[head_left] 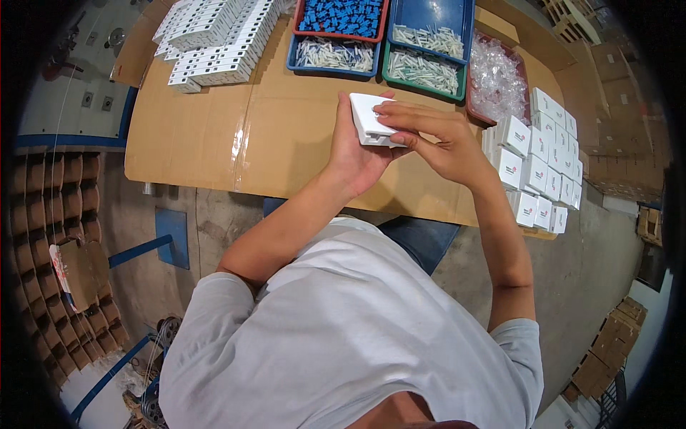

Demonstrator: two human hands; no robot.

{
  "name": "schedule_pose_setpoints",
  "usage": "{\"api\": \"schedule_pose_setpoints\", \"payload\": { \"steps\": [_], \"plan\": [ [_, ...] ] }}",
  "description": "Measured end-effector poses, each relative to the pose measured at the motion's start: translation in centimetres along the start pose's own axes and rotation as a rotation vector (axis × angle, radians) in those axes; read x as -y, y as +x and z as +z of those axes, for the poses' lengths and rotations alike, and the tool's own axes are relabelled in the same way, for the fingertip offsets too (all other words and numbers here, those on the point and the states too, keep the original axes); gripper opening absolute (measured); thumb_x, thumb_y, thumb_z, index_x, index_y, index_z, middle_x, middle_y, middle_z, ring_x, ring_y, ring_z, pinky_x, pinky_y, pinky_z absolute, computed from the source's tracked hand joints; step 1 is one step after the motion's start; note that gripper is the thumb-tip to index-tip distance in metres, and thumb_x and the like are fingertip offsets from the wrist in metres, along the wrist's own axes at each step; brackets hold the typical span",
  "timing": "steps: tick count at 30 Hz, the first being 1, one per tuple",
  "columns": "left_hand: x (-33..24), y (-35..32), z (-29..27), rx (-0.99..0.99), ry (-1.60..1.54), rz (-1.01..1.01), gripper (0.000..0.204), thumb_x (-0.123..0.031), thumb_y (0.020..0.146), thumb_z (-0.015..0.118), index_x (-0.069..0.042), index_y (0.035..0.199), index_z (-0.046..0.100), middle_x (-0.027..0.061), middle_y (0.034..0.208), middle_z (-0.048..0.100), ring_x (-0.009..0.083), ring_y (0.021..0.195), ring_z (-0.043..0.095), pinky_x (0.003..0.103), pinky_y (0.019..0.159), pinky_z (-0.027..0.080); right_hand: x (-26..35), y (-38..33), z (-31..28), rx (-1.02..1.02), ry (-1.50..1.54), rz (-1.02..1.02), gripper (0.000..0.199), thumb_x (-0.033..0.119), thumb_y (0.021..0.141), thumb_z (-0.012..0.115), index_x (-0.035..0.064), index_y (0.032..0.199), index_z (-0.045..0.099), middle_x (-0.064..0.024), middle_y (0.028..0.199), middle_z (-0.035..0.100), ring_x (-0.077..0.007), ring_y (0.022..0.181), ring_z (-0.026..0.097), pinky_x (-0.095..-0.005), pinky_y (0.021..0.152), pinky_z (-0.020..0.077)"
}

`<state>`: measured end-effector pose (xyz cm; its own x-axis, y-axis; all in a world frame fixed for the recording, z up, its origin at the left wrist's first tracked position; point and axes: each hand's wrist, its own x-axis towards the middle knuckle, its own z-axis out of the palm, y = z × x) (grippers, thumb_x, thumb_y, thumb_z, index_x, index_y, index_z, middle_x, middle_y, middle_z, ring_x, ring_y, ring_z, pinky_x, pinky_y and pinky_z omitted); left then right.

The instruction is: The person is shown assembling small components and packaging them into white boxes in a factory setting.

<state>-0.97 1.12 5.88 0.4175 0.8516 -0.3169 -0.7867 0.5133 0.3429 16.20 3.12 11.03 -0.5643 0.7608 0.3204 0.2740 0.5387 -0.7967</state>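
Note:
A small white plastic box-like housing (366, 118) is held above the cardboard-covered table. My left hand (350, 154) is wrapped round it from below and the left side, its thumb along the left edge. From the right, my right hand (439, 139) lies over the housing, its fingers across the top face and its thumb at the near right corner. The near end of the housing shows a small notch. Its underside is hidden by my left palm.
Stacked white boxes stand at far left (214, 68) and at right (547, 157). Across the back sit trays of blue parts (341, 18), pale slim pieces in a blue tray (332, 57) and a green tray (425, 75), and clear plastic pieces (493, 79). The cardboard table top (286, 143) ends near my waist.

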Motion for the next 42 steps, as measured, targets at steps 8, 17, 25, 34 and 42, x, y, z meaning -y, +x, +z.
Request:
{"api": "schedule_pose_setpoints", "payload": {
  "steps": [8, 17, 25, 34, 42],
  "plan": [
    [-0.3, -0.1, 1.0, 0.036, 0.133, 0.079, 0.074, -0.07, 0.102, 0.023, -0.013, 0.141, 0.047, 0.0081, 0.123, 0.059, 0.0226, 0.114, 0.061, 0.042, 0.098, 0.051, 0.1, -0.3, -1.1, 0.087, -0.098, -0.065, 0.036, 0.011, 0.084, 0.079, 0.0065, 0.119, 0.072, -0.011, 0.147, 0.056, -0.0297, 0.136, 0.053, -0.0381, 0.1, 0.0498],
    [0.8, -1.1, 1.5, 0.073, 0.312, 0.147, 0.077, -0.072, 0.101, 0.023, -0.01, 0.139, 0.048, 0.0103, 0.118, 0.064, 0.0237, 0.108, 0.068, 0.038, 0.091, 0.057, 1.4, -0.3, -1.1, 0.09, 0.065, 0.086, 0.086, 0.023, 0.07, 0.089, 0.0062, 0.145, 0.052, -0.0156, 0.149, 0.052, -0.0331, 0.138, 0.049, -0.0404, 0.106, 0.0442],
    [0.8, -2.3, 2.2, 0.117, 0.334, 0.159, 0.072, -0.063, 0.106, 0.022, -0.007, 0.139, 0.051, 0.0082, 0.118, 0.068, 0.0183, 0.108, 0.068, 0.035, 0.093, 0.056, 3.6, -1.8, -2.2, -0.009, -0.214, -0.085, 0.085, 0.017, 0.069, 0.087, 0.0028, 0.144, 0.05, -0.0169, 0.147, 0.051, -0.0358, 0.129, 0.055, -0.0413, 0.103, 0.0487],
    [1.0, -2.5, 2.4, 0.218, 0.368, 0.093, 0.078, -0.067, 0.103, 0.024, -0.009, 0.154, 0.034, 0.0099, 0.156, 0.041, 0.0235, 0.141, 0.046, 0.042, 0.115, 0.039, 3.7, -1.7, -1.4, 0.07, -0.22, -0.134, 0.086, 0.021, 0.071, 0.085, 0.0043, 0.146, 0.048, -0.0181, 0.151, 0.049, -0.0361, 0.14, 0.047, -0.0509, 0.12, 0.0312],
    [1.3, -2.7, 1.9, 0.206, 0.406, 0.073, 0.079, -0.069, 0.102, 0.021, -0.012, 0.155, 0.034, 0.01, 0.151, 0.047, 0.0253, 0.135, 0.052, 0.042, 0.111, 0.045, 3.6, -1.7, -1.3, 0.087, -0.242, -0.131, 0.084, 0.024, 0.074, 0.085, 0.0037, 0.147, 0.048, -0.018, 0.15, 0.05, -0.0357, 0.14, 0.048, -0.0511, 0.119, 0.032]
  ]
}}
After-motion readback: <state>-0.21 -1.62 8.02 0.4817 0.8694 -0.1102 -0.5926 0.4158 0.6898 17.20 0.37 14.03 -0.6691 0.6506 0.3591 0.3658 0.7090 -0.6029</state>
